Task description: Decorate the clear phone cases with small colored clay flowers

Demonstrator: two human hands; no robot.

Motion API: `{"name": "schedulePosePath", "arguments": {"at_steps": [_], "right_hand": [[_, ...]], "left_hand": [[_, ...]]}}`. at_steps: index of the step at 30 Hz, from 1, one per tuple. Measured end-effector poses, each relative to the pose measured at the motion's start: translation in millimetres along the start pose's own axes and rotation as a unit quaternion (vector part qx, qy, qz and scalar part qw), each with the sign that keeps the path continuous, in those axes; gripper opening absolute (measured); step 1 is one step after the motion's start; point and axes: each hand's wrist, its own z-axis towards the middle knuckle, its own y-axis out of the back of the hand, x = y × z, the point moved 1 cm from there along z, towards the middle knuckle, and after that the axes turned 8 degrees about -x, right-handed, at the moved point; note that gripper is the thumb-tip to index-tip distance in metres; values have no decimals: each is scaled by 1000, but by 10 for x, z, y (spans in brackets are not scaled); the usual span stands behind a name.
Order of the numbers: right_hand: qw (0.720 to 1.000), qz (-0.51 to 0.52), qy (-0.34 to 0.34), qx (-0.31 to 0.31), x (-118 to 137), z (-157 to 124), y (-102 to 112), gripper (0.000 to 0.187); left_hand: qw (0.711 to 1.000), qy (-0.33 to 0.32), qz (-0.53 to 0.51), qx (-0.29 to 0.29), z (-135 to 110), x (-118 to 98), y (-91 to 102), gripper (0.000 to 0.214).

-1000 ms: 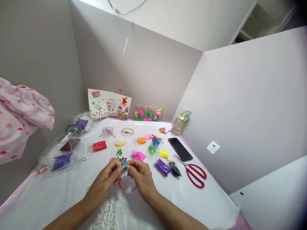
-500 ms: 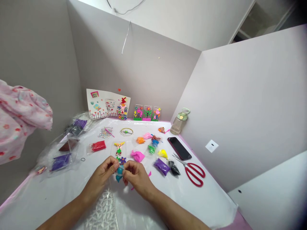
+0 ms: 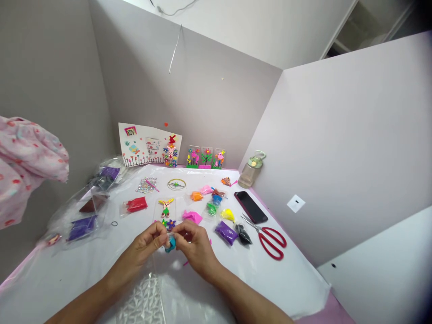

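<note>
Between my left hand [image 3: 148, 244] and my right hand [image 3: 195, 245] is a small clear packet of teal clay [image 3: 170, 244]. Both hands pinch its top, the fingertips close together, and the teal part hangs below them. Just beyond the hands lies a clear panel with a clay rabbit [image 3: 165, 209] with yellow ears and green clothes. A purple clay flower [image 3: 171, 223] sits under the rabbit, partly hidden by my fingers. A pink clay packet [image 3: 192, 217] rests right of the panel.
Red scissors [image 3: 272, 243], a phone [image 3: 251, 207] and a bottle [image 3: 251, 170] stand or lie on the right. Purple [image 3: 226, 232] and black [image 3: 243, 234] clay packets lie nearer. A red packet [image 3: 137, 204] and bagged clay [image 3: 83, 227] are left. A textured clear sheet [image 3: 143, 297] lies in front.
The teal packet now hangs less far below my fingers, looking more bunched up. My right-hand fingers have shifted around its top. The whole view has moved slightly.
</note>
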Motion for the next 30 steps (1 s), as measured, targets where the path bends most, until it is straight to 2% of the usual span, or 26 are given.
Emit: {"name": "schedulePosePath", "arguments": {"at_steps": [4, 12, 15, 18, 22, 26, 30], "right_hand": [[998, 60, -30, 11, 24, 32, 19, 15], [997, 46, 37, -44, 32, 5, 55, 13], [998, 13, 53, -28, 34, 13, 73, 12], [999, 0, 35, -5, 46, 14, 77, 11], [999, 49, 18, 3, 83, -20, 43, 13], [996, 78, 42, 5, 143, -68, 16, 18], [994, 96, 49, 34, 181, -79, 37, 24]], "left_hand": [[1000, 5, -6, -3, 20, 46, -18, 42], [1000, -23, -3, 12, 29, 104, 7, 30], [999, -42, -3, -5, 1, 106, 9, 26], [998, -50, -5, -27, -22, 103, 3, 26], [996, -62, -5, -65, -33, 58, -6, 27], [992, -71, -3, -105, -30, -1, -25, 26], [990, -77, -12, -115, -35, -37, -35, 28]]}}
